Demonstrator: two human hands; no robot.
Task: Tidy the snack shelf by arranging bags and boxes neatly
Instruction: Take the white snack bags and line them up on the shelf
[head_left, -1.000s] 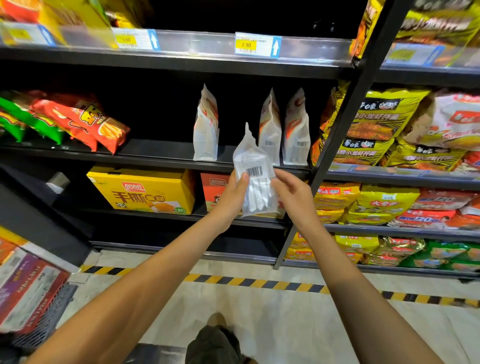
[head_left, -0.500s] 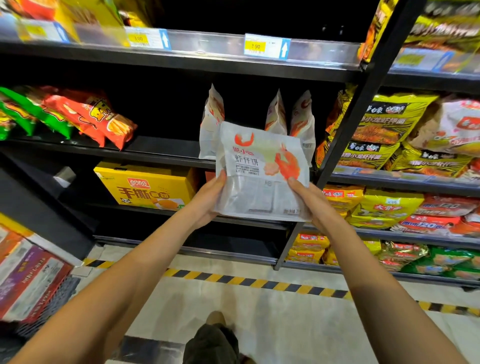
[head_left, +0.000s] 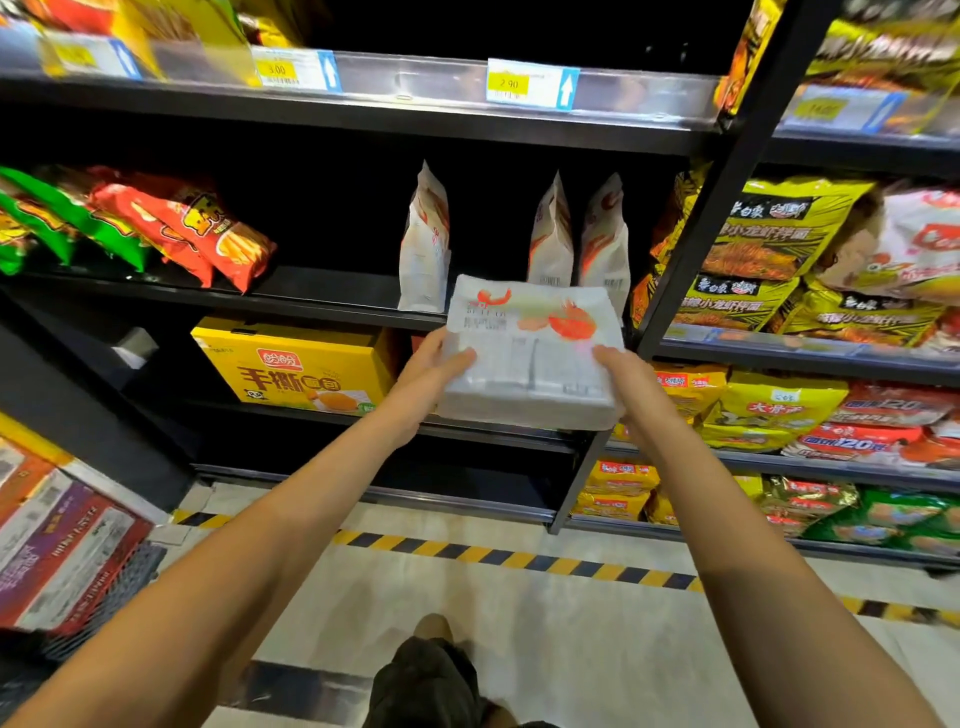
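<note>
White snack bag (head_left: 530, 358) with red shrimp print held flat, face up, in front of the middle shelf (head_left: 332, 304), its lower edge toward the person. Left hand (head_left: 431, 379) clamps the left edge, thumb on top, fingers presumably under; right hand (head_left: 623, 387) does the same on the right edge. So both grips are closed on the bag, one at each side, likely to keep the soft pack level and square before it goes in. Bag is off the shelf, in the air, just short of the shelf lip. Directly beyond the grips stand three matching white bags (head_left: 553, 234), upright and edge-on, one set apart to the left, two close together to the right; the gap between them sits just past the left grip and looks like the probable slot. The flat hold would need turning upright to match that row, a judgement only. Left of the left grip, well apart, red and green chip bags (head_left: 182, 228) lean over on the same shelf. Below the left grip, a yellow box (head_left: 291, 369) on the next shelf down. Right of the right grip, past the black upright post (head_left: 727, 171), yellow noodle packs (head_left: 769, 239) are piled loosely.
</note>
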